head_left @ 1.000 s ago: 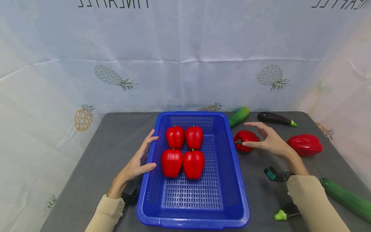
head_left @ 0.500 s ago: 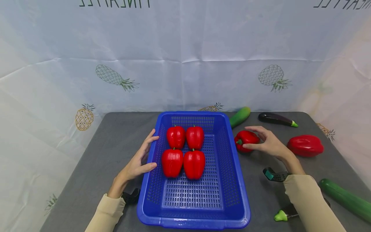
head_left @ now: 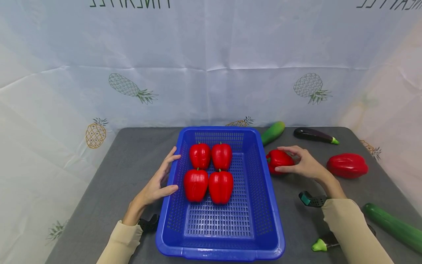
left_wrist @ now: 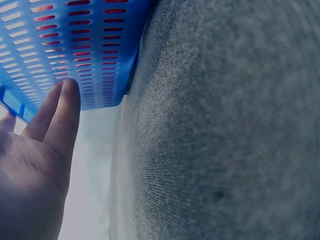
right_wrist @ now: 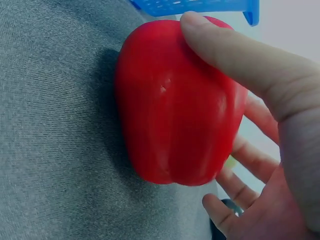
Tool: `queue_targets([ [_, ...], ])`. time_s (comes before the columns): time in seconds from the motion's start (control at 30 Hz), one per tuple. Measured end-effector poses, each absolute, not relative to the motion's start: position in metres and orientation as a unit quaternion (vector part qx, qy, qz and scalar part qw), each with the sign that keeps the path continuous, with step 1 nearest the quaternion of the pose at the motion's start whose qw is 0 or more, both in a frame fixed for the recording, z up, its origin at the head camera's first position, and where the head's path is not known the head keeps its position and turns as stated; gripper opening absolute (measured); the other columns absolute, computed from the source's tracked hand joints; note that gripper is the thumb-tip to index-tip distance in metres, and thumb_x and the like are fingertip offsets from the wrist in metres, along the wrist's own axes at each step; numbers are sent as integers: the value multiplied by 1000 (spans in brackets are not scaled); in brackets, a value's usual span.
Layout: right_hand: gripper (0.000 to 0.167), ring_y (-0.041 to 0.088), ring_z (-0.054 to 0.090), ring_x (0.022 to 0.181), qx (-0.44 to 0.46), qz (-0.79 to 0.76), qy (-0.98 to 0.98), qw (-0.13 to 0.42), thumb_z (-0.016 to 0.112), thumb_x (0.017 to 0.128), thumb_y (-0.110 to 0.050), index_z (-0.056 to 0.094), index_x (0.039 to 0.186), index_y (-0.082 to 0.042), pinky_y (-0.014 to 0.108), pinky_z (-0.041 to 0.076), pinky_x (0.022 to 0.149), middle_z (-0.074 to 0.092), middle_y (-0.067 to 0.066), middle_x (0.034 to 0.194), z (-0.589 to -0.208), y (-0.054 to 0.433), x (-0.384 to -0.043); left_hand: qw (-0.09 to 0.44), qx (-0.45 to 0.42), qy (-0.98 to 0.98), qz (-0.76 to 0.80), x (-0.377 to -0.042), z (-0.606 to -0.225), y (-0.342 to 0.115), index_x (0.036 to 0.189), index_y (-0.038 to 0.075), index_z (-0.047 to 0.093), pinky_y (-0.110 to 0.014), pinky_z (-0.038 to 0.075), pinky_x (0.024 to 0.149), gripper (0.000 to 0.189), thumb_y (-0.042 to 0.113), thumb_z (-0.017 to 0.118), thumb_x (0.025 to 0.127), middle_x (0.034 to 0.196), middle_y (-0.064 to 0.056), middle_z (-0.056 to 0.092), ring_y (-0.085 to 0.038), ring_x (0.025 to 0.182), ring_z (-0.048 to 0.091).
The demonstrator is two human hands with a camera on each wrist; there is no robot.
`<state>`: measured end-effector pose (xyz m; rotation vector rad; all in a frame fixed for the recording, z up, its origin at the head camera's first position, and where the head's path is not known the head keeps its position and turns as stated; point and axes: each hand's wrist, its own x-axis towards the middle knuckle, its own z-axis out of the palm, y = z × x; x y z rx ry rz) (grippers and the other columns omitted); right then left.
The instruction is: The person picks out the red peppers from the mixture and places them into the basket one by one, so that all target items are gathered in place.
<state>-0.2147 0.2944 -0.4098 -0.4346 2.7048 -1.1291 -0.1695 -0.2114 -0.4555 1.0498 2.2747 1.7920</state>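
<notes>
A blue plastic basket point(head_left: 217, 253) stands mid-table with several red bell peppers point(head_left: 196, 185) grouped in its left part, stems pointing away. My left hand point(head_left: 157, 186) rests at the basket's left rim, fingers mostly straight; in the left wrist view, fingertips point(left_wrist: 71, 90) lie against the slotted wall. Right of the basket, my right hand point(head_left: 306, 163) holds another red bell pepper point(head_left: 278, 160) between thumb and fingers. Seen from the right wrist, that pepper point(right_wrist: 175, 105) lies low by the grey cloth, the thumb across one side and fingers round the other.
Another red bell pepper point(head_left: 347, 165) lies farther right. Behind are a green cucumber-like vegetable point(head_left: 273, 132) and a dark eggplant point(head_left: 313, 135). A long cucumber point(head_left: 393, 224) lies at the right edge. Another eggplant point(head_left: 324, 242) is partly under the right sleeve point(head_left: 354, 227). A pineapple-print curtain point(head_left: 211, 69) hangs behind.
My right thumb and fingers have come closer together around the pepper. The pepper has turned slightly, its stem now facing more to the left. My left hand stays at the rim.
</notes>
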Motion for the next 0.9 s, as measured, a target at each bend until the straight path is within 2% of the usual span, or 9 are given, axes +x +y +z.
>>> queue_targets([
  [0.13,75,46,41,127,-130,-368,915,100,77,87,-35,46,151,-10,50,56,87,45,26,140,-409,291,-214,25,343,743,575,-170,-455,-211,157,-3,20,-24,39,113,83,8,63,87,173,-12,-9,-39,155,20],
  [0.23,77,46,43,126,-119,-363,917,111,77,86,-39,46,151,-11,54,56,89,45,25,141,-408,287,-213,26,341,745,573,-169,-454,-211,158,-1,21,-23,39,113,83,7,63,87,174,-12,-9,-27,157,21],
  [0.33,76,45,49,124,-120,-364,916,120,77,87,-38,45,151,-11,50,58,88,48,26,143,-408,285,-212,32,336,747,573,-168,-453,-210,158,2,21,-23,38,113,83,7,63,87,174,-9,-10,-11,156,22],
  [0.4,76,44,51,123,-125,-362,916,116,77,87,-36,45,151,-10,47,58,87,51,26,143,-409,284,-212,31,335,749,570,-168,-453,-210,159,3,22,-35,43,115,83,7,63,86,174,-9,-10,-20,157,23],
  [0.53,73,44,52,124,-138,-356,920,93,77,88,-33,47,149,-6,49,58,89,57,26,139,-408,280,-212,32,333,750,570,-167,-452,-209,159,3,22,-40,44,115,83,8,63,87,174,-9,-9,-38,155,22],
  [0.57,73,44,53,123,-140,-355,921,85,77,88,-33,47,149,-6,51,58,89,58,26,138,-407,279,-211,31,334,749,571,-168,-452,-209,159,3,22,-40,44,115,83,8,63,87,174,-10,-9,-41,154,21],
  [0.63,72,44,54,122,-138,-351,924,71,76,88,-33,48,148,-5,49,59,87,59,26,136,-405,278,-211,33,333,747,575,-167,-451,-209,158,2,21,-27,41,113,83,8,63,87,174,-10,-9,-37,155,21],
  [0.8,69,41,55,118,-128,-356,925,34,77,89,-32,50,146,-6,37,58,81,61,24,132,-396,274,-210,31,334,744,578,-168,-452,-210,157,-2,21,-23,39,112,83,8,63,87,174,-11,-9,-39,154,21],
  [0.9,68,41,55,118,-125,-360,924,15,78,89,-31,50,146,-7,38,59,79,61,24,131,-389,271,-209,28,333,746,576,-169,-453,-210,157,-3,21,-24,39,112,83,7,63,87,174,-11,-9,-43,153,21],
])
